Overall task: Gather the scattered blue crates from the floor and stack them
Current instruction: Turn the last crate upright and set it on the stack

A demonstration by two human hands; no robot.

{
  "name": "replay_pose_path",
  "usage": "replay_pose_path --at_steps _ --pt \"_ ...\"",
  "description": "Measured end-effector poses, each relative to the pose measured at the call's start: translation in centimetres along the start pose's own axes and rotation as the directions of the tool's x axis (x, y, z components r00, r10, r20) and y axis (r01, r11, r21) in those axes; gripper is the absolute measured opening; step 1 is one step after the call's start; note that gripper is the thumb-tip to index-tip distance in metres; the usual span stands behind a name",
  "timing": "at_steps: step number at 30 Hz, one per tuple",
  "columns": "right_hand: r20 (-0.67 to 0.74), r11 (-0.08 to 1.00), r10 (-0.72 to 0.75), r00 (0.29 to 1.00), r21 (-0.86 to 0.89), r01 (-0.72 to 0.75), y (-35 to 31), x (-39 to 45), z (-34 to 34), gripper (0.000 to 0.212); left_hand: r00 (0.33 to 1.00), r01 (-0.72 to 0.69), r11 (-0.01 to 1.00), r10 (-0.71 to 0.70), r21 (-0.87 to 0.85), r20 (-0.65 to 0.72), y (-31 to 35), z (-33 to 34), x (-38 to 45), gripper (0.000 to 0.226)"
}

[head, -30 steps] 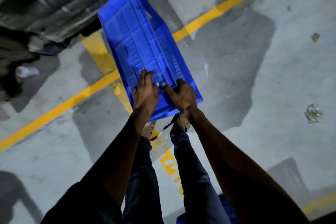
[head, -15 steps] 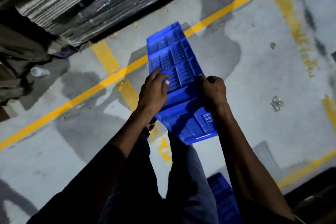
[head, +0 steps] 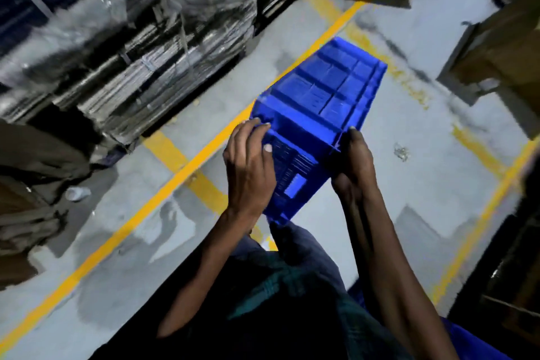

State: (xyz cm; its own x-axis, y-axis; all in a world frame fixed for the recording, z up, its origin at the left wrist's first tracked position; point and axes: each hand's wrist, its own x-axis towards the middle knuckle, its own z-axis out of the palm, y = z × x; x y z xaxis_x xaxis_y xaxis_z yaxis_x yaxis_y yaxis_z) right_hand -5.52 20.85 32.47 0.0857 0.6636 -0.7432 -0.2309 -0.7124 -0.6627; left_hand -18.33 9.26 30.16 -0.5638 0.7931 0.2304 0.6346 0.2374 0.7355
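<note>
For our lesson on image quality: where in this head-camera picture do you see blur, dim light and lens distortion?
Head view: the wrapped stacks at upper left are smeared by motion blur; the blue crate and both hands are sharper; light is dim, the trousers nearly black; the yellow floor line looks slightly bowed, probably the wide lens.

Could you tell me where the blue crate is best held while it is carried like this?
By its near short end, one hand on each side: left hand and right hand already clamp the blue crate there. It is long, tilted away and off the floor, so gripping opposite walls should steady it.
</note>
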Motion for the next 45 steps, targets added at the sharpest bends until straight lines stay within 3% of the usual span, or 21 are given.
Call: replay_pose_path --at_steps 2,4,7,11,15,19,21,23,26,28,29,32,34,36,40,45 --pt "0.025 0.992 0.013 1.000 0.123 -0.016 -0.6 -2.1 -0.2 0.037 0.995 -0.094 0.996 0.093 0.012 0.028 0.9 -1.5 -0.5 0.028" --pt "0.060 0.979 0.046 0.997 0.197 -0.057 -1.4 -3.0 -0.5 0.028 0.983 -0.170 0.985 0.167 0.042 0.077 1.2 -2.4 -1.1 0.026" --pt "0.099 0.942 0.093 0.991 0.314 -0.119 -3.3 -4.2 -1.3 0.031 0.969 -0.181 0.983 0.176 0.010 0.171 1.3 -2.8 -2.1 0.027" --pt "0.097 0.940 0.170 0.981 0.284 -0.191 -5.7 -5.0 -4.9 0.033 0.937 -0.187 0.979 0.203 -0.083 0.284 3.1 -0.6 -3.2 0.040" --pt "0.094 0.933 0.239 0.966 0.254 -0.255 -7.2 -6.1 -8.9 0.040 0.892 -0.393 0.917 0.397 -0.063 0.214 7.0 2.3 -4.6 0.048" --pt "0.088 0.905 0.214 0.973 0.357 -0.231 -8.8 -7.7 -12.2 0.027 0.807 -0.590 0.807 0.587 0.031 0.067 9.8 4.1 -4.8 0.051" --pt "0.112 0.982 0.023 0.993 0.182 -0.043 -9.5 -8.2 -14.5 0.010 0.749 -0.662 0.746 0.662 0.067 0.033 11.0 4.8 -4.6 0.052" --pt "0.071 0.995 -0.098 0.993 -0.019 0.099 -10.2 -9.0 -15.7 0.024 0.710 -0.703 0.704 0.703 0.103 0.038 11.9 5.4 -4.3 0.054" --pt "0.070 0.957 -0.261 0.963 -0.114 0.268 -11.6 -9.5 -16.9 0.031 0.722 -0.692 0.712 0.685 0.123 0.095 13.6 6.0 -2.8 0.053" --pt "0.143 0.935 -0.343 0.928 -0.042 0.352 -12.0 -10.3 -17.1 0.036 0.747 -0.662 0.743 0.643 0.103 0.168 14.6 6.2 -1.2 0.047" --pt "0.150 0.945 -0.327 0.933 0.029 0.327 -12.1 -10.5 -17.2 0.040 0.741 -0.664 0.743 0.639 0.084 0.204 15.2 6.4 -0.1 0.044" --pt "-0.016 0.912 -0.361 0.932 0.204 0.357 -14.1 -10.5 -15.4 0.035 0.694 -0.680 0.733 0.658 -0.036 0.291 16.4 7.4 3.3 0.039" --pt "0.005 0.806 -0.328 0.945 0.523 0.277 -16.3 -10.3 -13.9 0.012 0.666 -0.675 0.728 0.671 -0.120 0.326 17.1 7.8 5.3 0.041" --pt "-0.061 0.604 -0.291 0.955 0.762 0.233 -17.6 -9.5 -13.0 0.023 0.630 -0.673 0.710 0.696 -0.206 0.344 17.6 8.0 7.0 0.044" --pt "-0.154 0.533 -0.420 0.894 0.756 0.380 -17.0 -9.2 -12.4 0.039 0.602 -0.652 0.675 0.738 -0.345 0.306 18.6 8.2 10.0 0.028" --pt "-0.194 0.740 -0.494 0.847 0.417 0.527 -13.1 -8.6 -13.4 0.058 0.608 -0.647 0.643 0.759 -0.411 0.231 18.2 8.1 13.0 0.025"
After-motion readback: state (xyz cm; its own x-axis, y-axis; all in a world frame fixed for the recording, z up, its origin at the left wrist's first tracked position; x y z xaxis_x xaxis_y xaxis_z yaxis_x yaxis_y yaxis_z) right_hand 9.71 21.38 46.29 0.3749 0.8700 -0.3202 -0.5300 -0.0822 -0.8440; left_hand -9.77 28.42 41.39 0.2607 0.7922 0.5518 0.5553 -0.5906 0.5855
